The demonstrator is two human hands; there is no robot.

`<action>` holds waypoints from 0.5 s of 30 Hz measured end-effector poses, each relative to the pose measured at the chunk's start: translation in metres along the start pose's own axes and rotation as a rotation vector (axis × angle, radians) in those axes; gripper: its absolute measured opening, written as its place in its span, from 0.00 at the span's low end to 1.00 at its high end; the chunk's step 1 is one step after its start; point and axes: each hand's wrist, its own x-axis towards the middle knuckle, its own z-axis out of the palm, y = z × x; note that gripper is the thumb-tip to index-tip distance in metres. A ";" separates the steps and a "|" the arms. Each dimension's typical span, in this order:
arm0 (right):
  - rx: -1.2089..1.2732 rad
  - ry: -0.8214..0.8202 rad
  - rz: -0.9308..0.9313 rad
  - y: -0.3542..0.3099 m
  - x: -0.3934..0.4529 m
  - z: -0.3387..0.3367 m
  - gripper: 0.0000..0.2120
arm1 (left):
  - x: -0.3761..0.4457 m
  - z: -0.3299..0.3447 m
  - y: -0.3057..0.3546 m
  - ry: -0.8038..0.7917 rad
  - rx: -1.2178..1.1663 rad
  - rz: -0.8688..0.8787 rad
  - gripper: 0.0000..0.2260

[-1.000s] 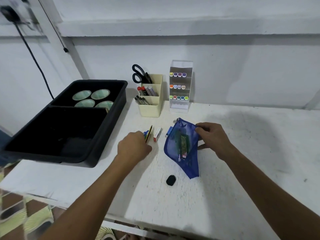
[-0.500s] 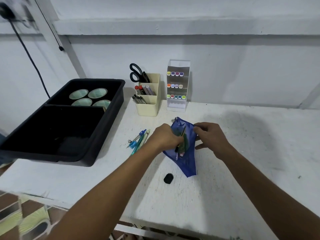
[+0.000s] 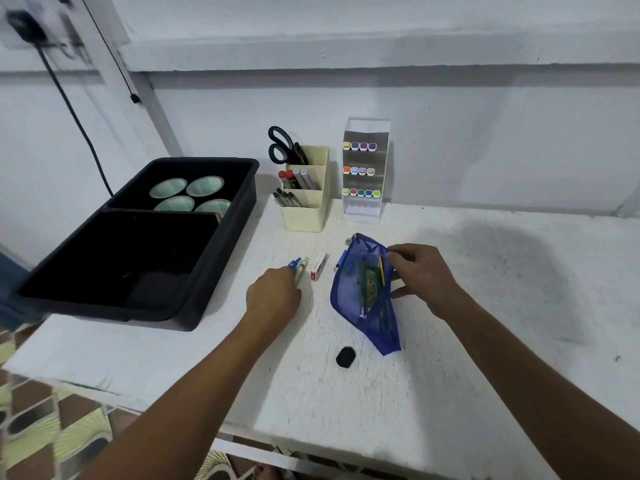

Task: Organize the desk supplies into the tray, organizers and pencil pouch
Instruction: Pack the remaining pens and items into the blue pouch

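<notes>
Left hand (image 3: 273,292) fingers close on pens (image 3: 298,266); right hand (image 3: 420,273) fingers pinch the blue pouch (image 3: 363,296) mouth open on the desk (image 3: 485,306). A loosened pinch could let the mouth collapse, blocking the pens.

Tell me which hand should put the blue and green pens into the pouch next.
Left, probably. The left hand is already on the pens beside the small white box, and the right hand is pinching the rim of the blue mesh pouch, keeping its mouth open.
</notes>
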 end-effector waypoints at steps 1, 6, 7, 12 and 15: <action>0.002 -0.002 0.001 0.000 0.001 0.001 0.11 | -0.001 0.003 -0.001 0.009 0.021 0.001 0.10; -0.015 -0.007 0.003 0.000 0.002 0.002 0.12 | -0.005 0.008 0.005 0.001 0.043 0.008 0.11; -0.019 -0.006 0.001 0.000 0.001 0.002 0.12 | -0.006 0.008 0.005 -0.009 0.023 -0.003 0.11; -0.028 -0.001 -0.001 -0.001 0.000 0.001 0.12 | -0.008 0.004 0.004 -0.038 -0.039 -0.039 0.10; -0.013 0.001 0.004 -0.002 -0.002 -0.001 0.11 | -0.008 -0.013 0.012 0.017 -0.142 -0.054 0.09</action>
